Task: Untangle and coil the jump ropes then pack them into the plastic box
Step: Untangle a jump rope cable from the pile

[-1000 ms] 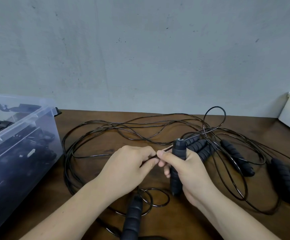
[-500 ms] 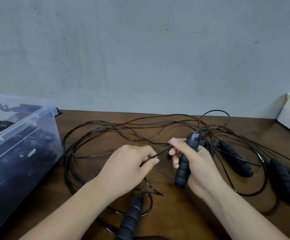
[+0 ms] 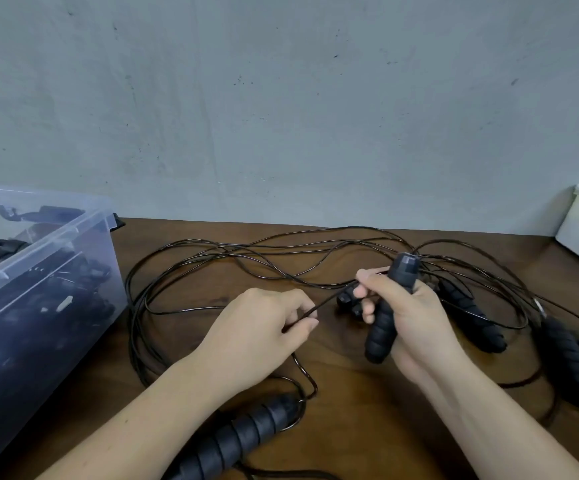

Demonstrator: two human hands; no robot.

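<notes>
With our right hand gripping a foam handle and our left hand pinching a cord over the tabletop tangle (plastic box at left), a hard pull could cinch the loops.

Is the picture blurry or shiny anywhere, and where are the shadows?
Head view: soft, even light; faint shadows on the table under the left hand and right hand; a dull sheen atop the handle it grips; the plastic box looks cloudy, dimming what's inside; nothing badly blurred.
</notes>
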